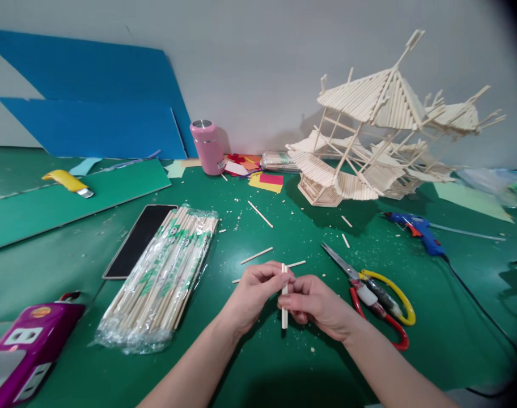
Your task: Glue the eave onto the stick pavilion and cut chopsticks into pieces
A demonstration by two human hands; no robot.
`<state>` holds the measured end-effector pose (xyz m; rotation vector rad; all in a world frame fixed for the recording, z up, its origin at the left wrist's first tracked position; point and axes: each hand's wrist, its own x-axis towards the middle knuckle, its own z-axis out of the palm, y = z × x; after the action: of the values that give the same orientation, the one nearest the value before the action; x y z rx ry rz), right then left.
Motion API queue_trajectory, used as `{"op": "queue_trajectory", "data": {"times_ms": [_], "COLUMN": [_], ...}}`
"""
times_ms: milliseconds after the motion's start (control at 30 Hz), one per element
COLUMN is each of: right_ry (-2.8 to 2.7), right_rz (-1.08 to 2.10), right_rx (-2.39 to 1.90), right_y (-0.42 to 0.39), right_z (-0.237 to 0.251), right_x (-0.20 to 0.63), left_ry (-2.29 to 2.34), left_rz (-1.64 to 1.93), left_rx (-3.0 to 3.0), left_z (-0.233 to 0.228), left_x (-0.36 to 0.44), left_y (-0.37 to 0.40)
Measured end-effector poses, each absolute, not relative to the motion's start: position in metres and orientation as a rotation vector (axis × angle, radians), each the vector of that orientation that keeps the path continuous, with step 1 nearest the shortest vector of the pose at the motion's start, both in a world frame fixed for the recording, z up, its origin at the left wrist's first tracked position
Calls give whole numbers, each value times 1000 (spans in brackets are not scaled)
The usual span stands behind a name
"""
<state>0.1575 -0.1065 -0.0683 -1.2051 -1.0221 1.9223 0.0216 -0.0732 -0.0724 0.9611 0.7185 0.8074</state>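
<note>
Two short wooden sticks (284, 317) stand side by side, pinched between my hands above the green tabletop. My left hand (258, 286) grips their upper part with thumb and fingers. Lower down, my right hand (316, 303) has its thumb pressed across the same sticks, its other fingers curled behind. Loose cut sticks lie just beyond, among them one thin stick (257, 255). To the right of my right hand rest scissors (360, 289) with red handles, overlapping a yellow-handled tool (405, 300).
A wooden-stick pavilion model (364, 113) stands at the back right, near a blue glue gun (428, 235) with a cord. Left are a bag of chopsticks (165, 272), a black phone (135, 241), a purple power strip (37, 340) and a yellow cutter (67, 180). Behind stands a pink flask (208, 148).
</note>
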Motion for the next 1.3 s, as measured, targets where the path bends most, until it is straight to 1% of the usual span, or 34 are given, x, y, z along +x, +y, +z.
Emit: {"op": "queue_trajectory", "data": {"times_ms": [300,500,667,767,1000,1300], "right_ry": [-1353,-1511,-1724,-1806,-1882,-1911], "right_rz": [1535,1350,932,780,709,645], "right_rx": [-1307,-1377,-1413,-1416,-1363,-1398], "right_y": [-104,-105,-108,-110,-109,-110], "right_z": [-64,-62,-66,-74,-95,-103], "right_x": [156,156,158,160,164,166], "left_ry": [753,784,765,757,769,796], "left_rz": [814,812,851,847,735,691], "left_rx": [1060,1188,1401,1569,1825,1933], "left_z": [-66,-62,-61,-60,-61,-66], "left_x": [20,20,18,17,14,17], "left_y": [-73,-73,-73,-72,-70,-72]}}
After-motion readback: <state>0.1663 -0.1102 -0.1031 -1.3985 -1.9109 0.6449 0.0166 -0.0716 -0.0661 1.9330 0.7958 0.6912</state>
